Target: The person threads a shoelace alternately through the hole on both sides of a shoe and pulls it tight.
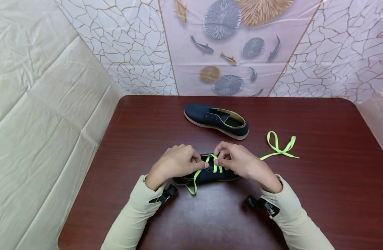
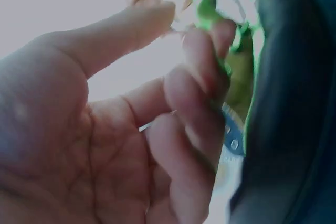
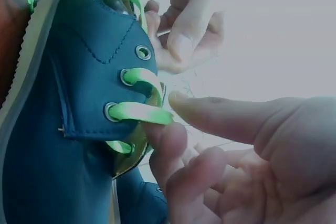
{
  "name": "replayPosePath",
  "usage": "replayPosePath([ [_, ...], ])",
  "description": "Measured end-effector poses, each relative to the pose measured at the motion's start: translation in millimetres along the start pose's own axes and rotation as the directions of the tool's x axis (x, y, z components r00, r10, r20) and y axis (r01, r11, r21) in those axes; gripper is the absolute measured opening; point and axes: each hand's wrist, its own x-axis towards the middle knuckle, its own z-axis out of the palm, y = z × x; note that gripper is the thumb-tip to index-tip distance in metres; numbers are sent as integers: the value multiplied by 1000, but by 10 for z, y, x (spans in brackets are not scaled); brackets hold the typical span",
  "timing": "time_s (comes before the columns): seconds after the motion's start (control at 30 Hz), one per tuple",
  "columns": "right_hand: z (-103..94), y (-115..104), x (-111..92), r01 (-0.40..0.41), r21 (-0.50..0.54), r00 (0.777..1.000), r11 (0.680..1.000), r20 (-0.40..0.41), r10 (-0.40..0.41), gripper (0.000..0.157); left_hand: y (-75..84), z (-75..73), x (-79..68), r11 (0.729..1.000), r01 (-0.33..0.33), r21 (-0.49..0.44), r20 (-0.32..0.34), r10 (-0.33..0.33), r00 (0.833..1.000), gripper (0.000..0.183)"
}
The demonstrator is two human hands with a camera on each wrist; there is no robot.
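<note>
A dark blue shoe [image 1: 207, 176] lies on its sole between both hands, with a neon yellow-green shoelace [image 1: 215, 167] through some of its eyelets. At its opening, the left hand [image 1: 180, 161] has curled fingers at the lace, which loops down over the near side; the exact hold is partly hidden. Over the laced rows, the right hand [image 1: 241, 161] has its index finger hooked at a lace strand, the thumb close by. In the right wrist view, that strand [image 3: 139, 112] comes out of an eyelet to the index fingertip; an eyelet [image 3: 143, 52] nearer the opening holds no lace.
Another dark blue shoe [image 1: 197, 114], without a lace, stands farther back on the reddish-brown table [image 1: 141, 139]. To the right lies a loose looped stretch of green lace [image 1: 283, 152]. A patterned cloth [image 1: 141, 48] hangs behind the table, and pale fabric [image 1: 38, 139] stands at the left.
</note>
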Motion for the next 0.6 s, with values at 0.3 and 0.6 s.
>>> replayPosePath([
  [0.3,-55,28,18,12,-157,1000,988,18,-10,24,106,133,64,993,88,77,-13,-87,996,55],
  [0.6,-65,302,133,-39,220,984,975,176,-1,30,108,152,95,994,97,43,7,-97,995,35],
])
